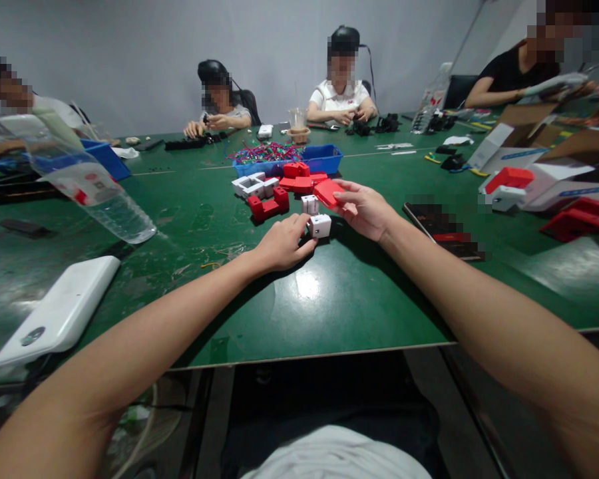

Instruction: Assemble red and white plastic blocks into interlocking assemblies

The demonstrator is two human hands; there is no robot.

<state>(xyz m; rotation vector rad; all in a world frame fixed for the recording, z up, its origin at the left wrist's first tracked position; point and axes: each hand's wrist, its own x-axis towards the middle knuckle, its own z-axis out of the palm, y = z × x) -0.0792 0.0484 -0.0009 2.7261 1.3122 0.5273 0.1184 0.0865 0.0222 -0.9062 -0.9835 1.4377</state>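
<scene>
My right hand (363,207) pinches a flat red plastic piece (328,193) between thumb and fingers, just above the table. The thumb and forefinger of my left hand (288,243) close on a small white plastic block (320,227) with a dark hole in its side. A second white block (309,204) stands just behind it. To the left lie a red U-shaped part (268,205) and several white frame-like parts (254,185). More red parts (296,179) are heaped behind, partly overlapping one another.
Blue bins (324,159), one heaped with coloured wire-like pieces, stand behind the parts. A tilted water bottle (100,193) and a white device (62,306) are at left. A dark blurred-out object (442,233) and cardboard boxes (519,136) lie right. Several co-workers sit around the green table (379,299).
</scene>
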